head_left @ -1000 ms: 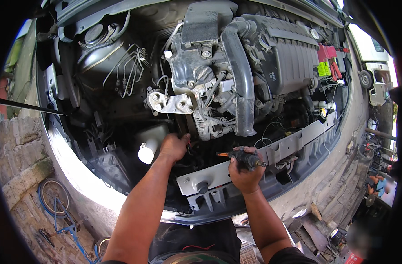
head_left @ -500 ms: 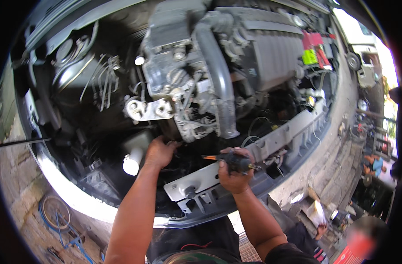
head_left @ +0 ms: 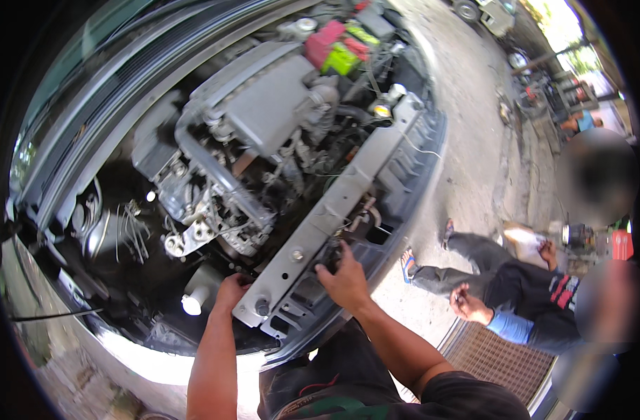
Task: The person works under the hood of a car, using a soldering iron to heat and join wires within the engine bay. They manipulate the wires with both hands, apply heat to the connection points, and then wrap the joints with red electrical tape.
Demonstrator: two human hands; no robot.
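The right hand (head_left: 346,282) curls around a dark tool (head_left: 328,256), its fingers closed on it; the tool sits just beside the metal bar (head_left: 320,218) at the car's front, and its ends are hard to make out. The left hand (head_left: 230,292) reaches in at the bar's inner edge; its fingertips are lost in shadow, so I cannot tell whether they grip anything. One tank (head_left: 204,281) with a white cap (head_left: 192,305) stands near the left hand, its contents hidden. Further in, one engine (head_left: 187,192) carries one thick pipe (head_left: 218,175), beside one big grey box (head_left: 267,98). Several thin metal tubes (head_left: 132,227) are too blurred to count. At the far corner lie pink (head_left: 325,43) and yellow-green pieces (head_left: 340,60). To the right, one person in dark clothes (head_left: 523,283) shows two hands, the head blurred, near one brown grate (head_left: 498,358).
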